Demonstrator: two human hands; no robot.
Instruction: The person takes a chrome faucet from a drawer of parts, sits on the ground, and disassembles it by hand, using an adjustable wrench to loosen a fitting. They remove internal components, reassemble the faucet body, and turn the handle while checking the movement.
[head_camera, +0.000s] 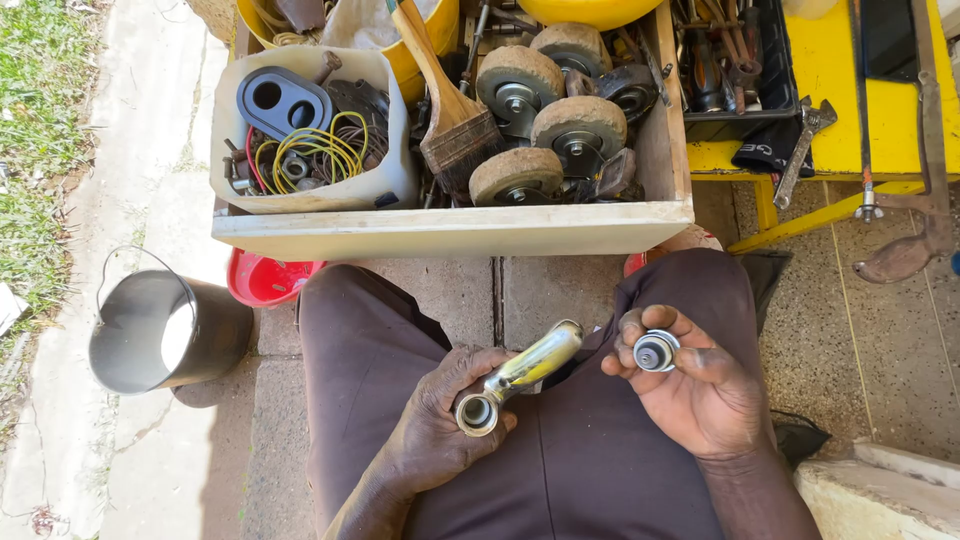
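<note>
My left hand (440, 425) grips a shiny metal tube-shaped part (520, 375) with an open round socket end facing the camera. My right hand (695, 385) holds a small round metal fitting (657, 351) between thumb and fingers, a short way to the right of the tube. Both hands rest over my lap, above brown trousers (360, 340).
A wooden box (450, 228) in front holds several worn wheels (577, 125), a paintbrush (455, 115) and a white tub of wires (310, 150). A metal bucket (160, 335) stands left, a red bowl (268, 280) beside it. A yellow bench with tools (830, 110) is at right.
</note>
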